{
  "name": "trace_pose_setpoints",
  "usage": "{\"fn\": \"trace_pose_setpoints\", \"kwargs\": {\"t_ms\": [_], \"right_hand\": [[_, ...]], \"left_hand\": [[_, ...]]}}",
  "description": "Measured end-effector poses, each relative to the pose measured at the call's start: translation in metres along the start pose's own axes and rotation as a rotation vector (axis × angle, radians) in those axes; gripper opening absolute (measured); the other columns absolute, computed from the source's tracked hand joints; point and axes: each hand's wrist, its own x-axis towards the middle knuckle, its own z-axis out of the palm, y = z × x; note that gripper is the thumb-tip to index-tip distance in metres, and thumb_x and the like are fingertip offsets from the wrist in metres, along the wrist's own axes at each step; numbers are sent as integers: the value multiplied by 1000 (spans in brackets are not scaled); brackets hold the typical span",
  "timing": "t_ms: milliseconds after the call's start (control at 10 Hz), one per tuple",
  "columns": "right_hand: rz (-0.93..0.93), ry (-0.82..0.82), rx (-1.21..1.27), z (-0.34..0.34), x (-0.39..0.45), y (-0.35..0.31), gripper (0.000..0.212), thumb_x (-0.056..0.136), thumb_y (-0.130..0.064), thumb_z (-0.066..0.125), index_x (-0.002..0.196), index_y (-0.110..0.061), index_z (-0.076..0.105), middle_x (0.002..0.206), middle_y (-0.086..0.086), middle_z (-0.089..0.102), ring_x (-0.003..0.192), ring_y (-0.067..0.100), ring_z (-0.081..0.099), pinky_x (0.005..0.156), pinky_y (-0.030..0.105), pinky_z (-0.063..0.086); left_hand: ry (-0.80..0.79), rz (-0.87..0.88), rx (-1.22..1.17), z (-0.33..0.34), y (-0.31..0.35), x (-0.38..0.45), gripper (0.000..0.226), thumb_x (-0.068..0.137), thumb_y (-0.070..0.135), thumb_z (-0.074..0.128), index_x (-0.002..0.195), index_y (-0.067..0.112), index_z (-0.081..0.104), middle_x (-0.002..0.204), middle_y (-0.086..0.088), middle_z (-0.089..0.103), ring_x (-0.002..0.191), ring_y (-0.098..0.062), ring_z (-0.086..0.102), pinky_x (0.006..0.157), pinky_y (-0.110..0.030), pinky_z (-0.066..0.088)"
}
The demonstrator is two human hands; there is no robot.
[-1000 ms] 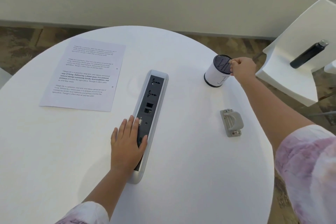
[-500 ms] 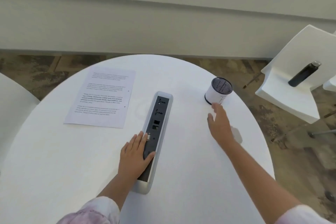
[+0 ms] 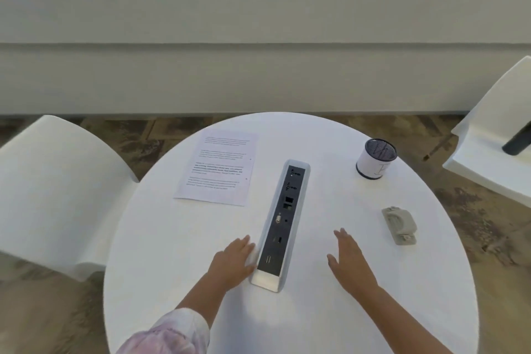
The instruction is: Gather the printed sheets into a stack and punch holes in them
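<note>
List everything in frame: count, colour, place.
printed sheets: one visible, white, table's far left
hole punch: 1, grey, table's right
pen cup: 1, white with dark mesh, far right
socket strip: 1, silver and black, table centre
table: 1, white, round
chairs: 2, white, either side
bottle: 1, dark, on right chair
left hand: open, flat beside strip
right hand: open, empty, right of strip

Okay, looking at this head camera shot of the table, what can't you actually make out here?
- Printed sheets: text too small and blurred to read; whether one sheet or several, cannot tell.
- Dark bottle on the right chair: cut off by the picture's right edge.
- Cup: contents hidden by its dark mesh top.
- Hole punch: slot and details blurred.
- Left hand, right hand: palms face down, undersides hidden.
</note>
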Motion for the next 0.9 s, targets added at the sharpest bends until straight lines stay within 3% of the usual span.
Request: {"fn": "trace_pose_setpoints", "kwargs": {"t_ms": [300, 500, 700, 800, 900], "right_hand": [[57, -229, -181, 28, -37, -1, 60, 96, -33, 37, 148, -24, 6, 159, 2, -6, 146, 29, -4, 118, 44, 12], [24, -235, -283, 36, -46, 6, 59, 98, -35, 32, 148, -24, 2, 158, 4, -10, 146, 29, -8, 117, 46, 12], [-4, -217, -331, 40, -46, 9, 59, 98, -34, 31, 149, -21, 4, 159, 5, -8, 146, 31, -7, 117, 46, 11], [-14, -179, -285, 38, -44, 9, 60, 97, -38, 29, 148, -19, 6, 159, 8, -5, 146, 32, -4, 118, 41, 7], [-139, 27, -330, 41, -37, 10, 66, 94, -51, 5, 139, -9, 29, 150, 16, 32, 142, 33, 20, 115, 34, 20]], "left_hand": [[80, -57, 23, 36, 13, -30, 59, 96, 46, 31, 148, 25, 14, 158, 3, 3, 145, -18, 5, 112, -37, 26], [52, -114, -3, 44, 24, -39, 62, 96, 41, 34, 149, 24, 6, 158, 5, -4, 145, -17, 0, 111, -48, 21], [81, -144, 12, 49, 32, -42, 61, 97, 40, 30, 149, 23, 2, 158, 4, -5, 145, -17, 0, 111, -47, 20], [187, -119, 2, 48, 34, -43, 66, 92, 48, 23, 148, 17, 12, 156, 4, 0, 144, -21, 17, 108, -48, 27], [408, -48, 80, 52, 31, -35, 68, 87, 55, 20, 136, 13, 41, 147, 1, 33, 127, -23, 47, 83, -47, 51]]}}
